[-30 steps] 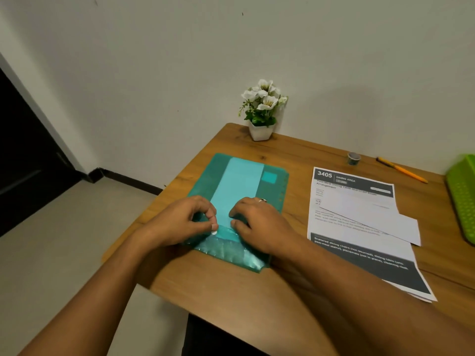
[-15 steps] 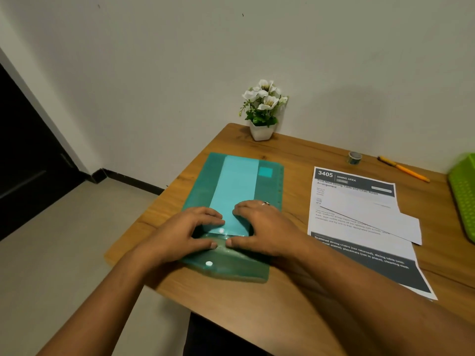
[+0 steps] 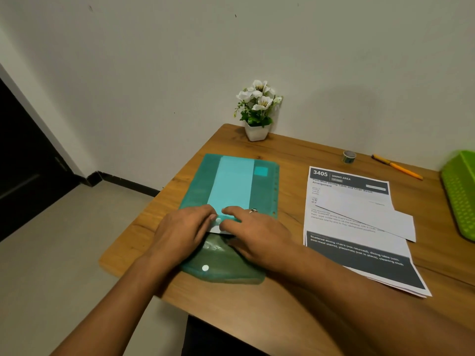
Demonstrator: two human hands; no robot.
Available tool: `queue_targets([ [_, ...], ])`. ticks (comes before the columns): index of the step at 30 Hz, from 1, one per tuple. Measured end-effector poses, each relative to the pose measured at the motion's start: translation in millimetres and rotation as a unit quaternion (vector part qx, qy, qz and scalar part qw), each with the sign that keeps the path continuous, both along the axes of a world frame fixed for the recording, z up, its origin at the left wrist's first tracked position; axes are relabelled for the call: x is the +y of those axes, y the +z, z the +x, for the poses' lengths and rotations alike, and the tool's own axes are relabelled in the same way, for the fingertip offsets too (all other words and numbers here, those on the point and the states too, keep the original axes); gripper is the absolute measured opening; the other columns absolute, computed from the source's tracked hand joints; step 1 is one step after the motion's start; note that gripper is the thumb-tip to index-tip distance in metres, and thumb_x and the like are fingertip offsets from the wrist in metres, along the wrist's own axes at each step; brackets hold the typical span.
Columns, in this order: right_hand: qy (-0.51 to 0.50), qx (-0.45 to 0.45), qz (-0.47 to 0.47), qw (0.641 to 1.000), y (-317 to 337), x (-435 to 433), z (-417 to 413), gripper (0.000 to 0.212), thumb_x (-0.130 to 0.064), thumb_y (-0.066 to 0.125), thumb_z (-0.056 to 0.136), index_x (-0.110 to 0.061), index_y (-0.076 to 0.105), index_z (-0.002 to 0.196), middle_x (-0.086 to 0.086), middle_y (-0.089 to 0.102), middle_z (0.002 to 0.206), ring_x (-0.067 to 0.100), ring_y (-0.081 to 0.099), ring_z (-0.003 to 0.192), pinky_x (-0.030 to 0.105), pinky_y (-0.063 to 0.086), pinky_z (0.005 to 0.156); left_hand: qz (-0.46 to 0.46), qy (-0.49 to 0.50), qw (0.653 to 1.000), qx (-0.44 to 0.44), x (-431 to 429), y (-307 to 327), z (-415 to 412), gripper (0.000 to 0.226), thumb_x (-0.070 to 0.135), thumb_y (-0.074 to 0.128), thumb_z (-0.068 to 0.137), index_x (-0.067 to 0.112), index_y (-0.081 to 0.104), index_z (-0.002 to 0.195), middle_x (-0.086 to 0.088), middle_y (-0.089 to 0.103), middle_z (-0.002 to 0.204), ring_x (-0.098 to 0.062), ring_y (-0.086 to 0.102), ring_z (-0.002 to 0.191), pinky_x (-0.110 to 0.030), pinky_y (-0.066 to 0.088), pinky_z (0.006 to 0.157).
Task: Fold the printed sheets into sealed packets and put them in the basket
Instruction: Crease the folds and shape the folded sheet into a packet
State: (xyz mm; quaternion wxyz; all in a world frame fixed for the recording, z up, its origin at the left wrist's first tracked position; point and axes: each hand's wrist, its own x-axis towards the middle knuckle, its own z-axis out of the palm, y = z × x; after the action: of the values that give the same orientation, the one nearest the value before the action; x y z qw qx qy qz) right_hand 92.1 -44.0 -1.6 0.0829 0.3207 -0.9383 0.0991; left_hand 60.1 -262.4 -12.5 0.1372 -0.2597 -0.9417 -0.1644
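Note:
A translucent green snap folder lies on the wooden table with its flap open toward me. Inside it shows a pale turquoise strip of paper. My left hand and my right hand meet at the folder's mouth, fingertips pinching a white sheet edge that sticks out between them. To the right lies a stack of printed sheets headed "3405 DINING AREA", with a folded white piece on top. The green basket stands at the right edge.
A small white pot of white flowers stands at the back by the wall. A small tape roll and an orange pencil lie behind the printed sheets. The table's left edge drops to the floor beside the folder.
The folder's flap has come open toward me. My hands moved to the folder's mouth, and a white sheet edge now shows between my fingertips.

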Motion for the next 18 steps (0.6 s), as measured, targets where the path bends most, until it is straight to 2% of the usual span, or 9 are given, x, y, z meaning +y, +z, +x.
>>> queue_targets([
  [3, -0.056, 0.006, 0.029, 0.998, -0.1, -3.0, -2.4, 0.02, -0.031, 0.056, 0.103, -0.018, 0.066, 0.115, 0.01, 0.051, 0.151, 0.037, 0.067, 0.104, 0.045, 0.057, 0.073, 0.006, 0.004, 1.0, 0.004, 2.2, 1.1, -2.3, 0.031, 0.046, 0.034, 0.1, 0.03, 0.061, 0.099, 0.009, 0.067, 0.079, -0.016, 0.059, 0.066, -0.03, 0.036, 0.052],
  [6, -0.074, 0.008, 0.057, 0.996, -1.5, -5.9, -5.2, 0.019, -0.026, 0.054, 0.103, -0.016, 0.069, 0.111, 0.008, 0.057, 0.142, 0.035, 0.068, 0.101, 0.045, 0.058, 0.074, 0.018, 0.003, 1.0, -0.009, -0.2, -3.1, -2.1, 0.033, 0.048, 0.037, 0.101, 0.032, 0.065, 0.101, 0.012, 0.07, 0.085, -0.012, 0.063, 0.072, -0.032, 0.044, 0.056],
  [9, -0.076, -0.019, 0.025, 0.997, 1.8, -4.4, -7.8, 0.024, -0.023, 0.052, 0.103, -0.016, 0.07, 0.115, 0.004, 0.059, 0.14, 0.033, 0.066, 0.107, 0.042, 0.055, 0.079, 0.064, 0.001, 0.997, -0.047, -4.9, -6.8, 0.5, 0.03, 0.053, 0.051, 0.097, 0.035, 0.071, 0.109, 0.018, 0.074, 0.1, -0.004, 0.067, 0.088, -0.032, 0.055, 0.07],
  [11, -0.079, -0.031, 0.016, 0.996, 4.0, -3.6, -10.1, 0.025, -0.022, 0.051, 0.102, -0.016, 0.07, 0.116, 0.003, 0.059, 0.139, 0.032, 0.065, 0.107, 0.041, 0.054, 0.08, 0.066, 0.002, 0.996, -0.052, -6.2, -7.5, 2.3, 0.039, 0.06, 0.058, 0.09, 0.035, 0.073, 0.115, 0.018, 0.074, 0.109, -0.003, 0.067, 0.095, -0.03, 0.056, 0.078],
  [18, -0.088, -0.075, -0.044, 0.992, 8.6, -1.3, -12.9, 0.024, -0.025, 0.052, 0.105, -0.016, 0.072, 0.115, 0.0, 0.06, 0.13, 0.025, 0.062, 0.105, 0.038, 0.054, 0.084, 0.05, 0.011, 0.998, -0.045, -4.5, -6.7, 2.0, 0.037, 0.053, 0.074, 0.085, 0.032, 0.075, 0.115, 0.016, 0.074, 0.116, -0.005, 0.068, 0.102, -0.032, 0.058, 0.082],
])
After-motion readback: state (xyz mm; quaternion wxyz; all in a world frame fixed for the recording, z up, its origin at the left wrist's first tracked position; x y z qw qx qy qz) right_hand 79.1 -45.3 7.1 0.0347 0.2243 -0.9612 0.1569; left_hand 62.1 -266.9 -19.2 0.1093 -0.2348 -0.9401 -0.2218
